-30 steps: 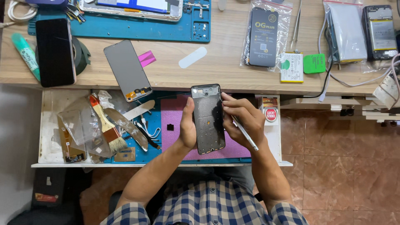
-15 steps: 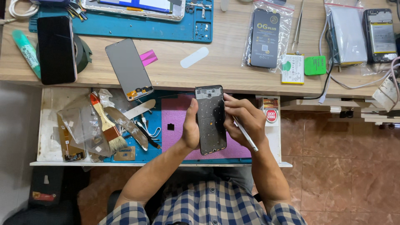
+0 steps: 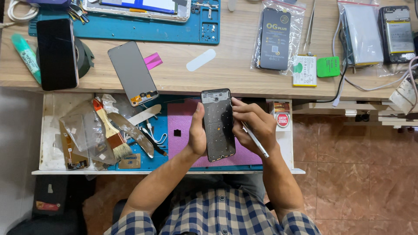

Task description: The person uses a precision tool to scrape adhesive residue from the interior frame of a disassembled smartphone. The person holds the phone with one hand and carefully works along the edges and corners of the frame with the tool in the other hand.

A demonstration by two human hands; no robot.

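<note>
Over the open drawer (image 3: 48,130), the opened phone (image 3: 218,125) sat clamped between left hand (image 3: 197,132) and right hand (image 3: 252,126), blocking the middle. Left of them, brush (image 3: 111,130), plastic scraps (image 3: 85,132) and cables (image 3: 152,130) crowded the drawer. Open room lay on the pink mat (image 3: 178,122) beside the left hand. A small box (image 3: 282,115) hemmed the right hand; beyond it, only bare floor (image 3: 361,174).

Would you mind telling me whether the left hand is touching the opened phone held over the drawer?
Touching. The head view shows the left hand pressed along the left edge of the opened phone, thumb against its side with no gap between them.
</note>
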